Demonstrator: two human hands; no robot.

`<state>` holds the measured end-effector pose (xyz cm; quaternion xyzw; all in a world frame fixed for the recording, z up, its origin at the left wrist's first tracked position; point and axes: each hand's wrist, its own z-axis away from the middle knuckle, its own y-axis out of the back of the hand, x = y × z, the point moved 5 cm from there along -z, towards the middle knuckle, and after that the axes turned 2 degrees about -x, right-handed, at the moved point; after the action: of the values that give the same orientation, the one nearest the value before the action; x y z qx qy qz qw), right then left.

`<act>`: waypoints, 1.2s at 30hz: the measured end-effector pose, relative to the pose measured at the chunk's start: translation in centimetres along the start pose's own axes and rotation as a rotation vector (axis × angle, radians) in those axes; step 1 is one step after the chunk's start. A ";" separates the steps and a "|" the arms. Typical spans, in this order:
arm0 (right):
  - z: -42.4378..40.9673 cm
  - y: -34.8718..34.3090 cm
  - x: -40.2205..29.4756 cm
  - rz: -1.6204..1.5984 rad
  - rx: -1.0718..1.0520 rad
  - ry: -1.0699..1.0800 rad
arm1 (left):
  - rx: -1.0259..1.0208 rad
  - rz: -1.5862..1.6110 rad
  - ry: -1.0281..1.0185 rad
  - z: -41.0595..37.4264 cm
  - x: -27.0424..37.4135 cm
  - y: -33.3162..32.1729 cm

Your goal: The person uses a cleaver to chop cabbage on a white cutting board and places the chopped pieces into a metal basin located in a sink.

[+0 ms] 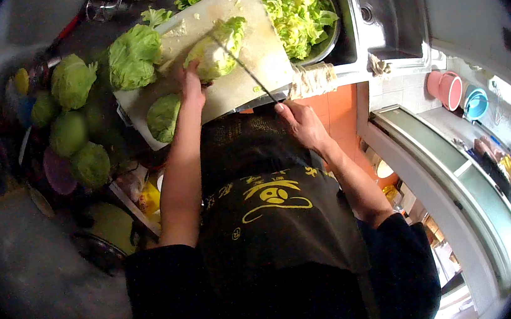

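Observation:
On the white cutting board (pixel 267 52) lies a cut piece of iceberg lettuce (pixel 208 58), pale inside and green at its edge. My left hand (pixel 191 84) grips its near left end, the fingertips partly hidden. My right hand (pixel 302 123) is closed around the handle of a kitchen knife (pixel 247 69). The thin blade slants up and left across the right side of the lettuce; whether its edge is inside the leaves cannot be told. A large lettuce head (pixel 135 56) rests at the board's left edge, and another head (pixel 165 118) sits by my left forearm.
A steel bowl (pixel 338 32) of cut lettuce stands right of the board, before a steel sink (pixel 393 16). A folded cloth (pixel 312 79) hangs over the counter edge. Several lettuce heads (pixel 74 81) are piled at left. Glass jars (pixel 104 5) stand at the back.

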<state>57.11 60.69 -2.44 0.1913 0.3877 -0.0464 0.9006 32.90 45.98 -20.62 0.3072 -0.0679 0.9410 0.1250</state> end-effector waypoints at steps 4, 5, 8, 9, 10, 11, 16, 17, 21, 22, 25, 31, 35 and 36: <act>-0.4 -1.4 0.2 -0.043 0.064 -0.029 | -0.073 0.247 0.211 -0.4 -3.3 0.0; -0.8 -2.1 -0.5 -0.046 0.078 0.004 | -0.102 0.308 0.244 -0.3 -3.8 -0.2; -2.9 -4.9 -2.4 0.024 -0.083 -0.012 | -0.257 0.174 0.027 0.1 -3.2 -0.3; -3.3 -5.5 -3.3 0.019 -0.132 0.017 | -0.349 -0.036 -0.236 1.2 -2.0 -0.4; -3.5 -5.6 -4.5 0.032 -0.160 0.032 | -0.377 -0.141 -0.372 1.8 -1.4 -0.1; -3.4 -5.1 -5.3 0.018 -0.141 0.051 | -0.392 -0.240 -0.509 2.4 -0.9 0.0; -1.6 -1.2 -4.0 0.007 -0.015 0.025 | 0.091 -0.055 -0.252 1.3 1.2 3.2; -1.5 -0.5 -2.4 0.000 0.017 -0.008 | 0.129 -0.294 -0.421 2.2 2.7 3.1; -0.3 3.4 0.6 -0.003 0.145 -0.104 | 0.258 -1.010 -0.724 5.2 7.2 1.0; 0.2 4.0 1.4 -0.055 0.154 -0.143 | 0.256 -1.150 -0.748 7.5 8.4 -1.2; 1.1 4.9 3.4 -0.155 0.244 -0.170 | 0.216 -1.460 -0.838 12.0 8.1 -7.9; 1.5 5.1 4.7 -0.210 0.299 -0.192 | -0.081 -1.947 -1.087 8.1 2.5 -15.4; 1.7 5.3 6.8 -0.167 0.279 -0.224 | -0.093 -1.975 -1.196 5.9 0.9 -15.9; 1.9 5.3 7.3 -0.131 0.301 -0.217 | -0.189 -1.880 -1.159 6.8 1.8 -16.0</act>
<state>64.75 65.37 -4.84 0.2919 0.2884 -0.1830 0.8934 39.74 60.29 -13.24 0.6192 0.0727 0.1760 0.7618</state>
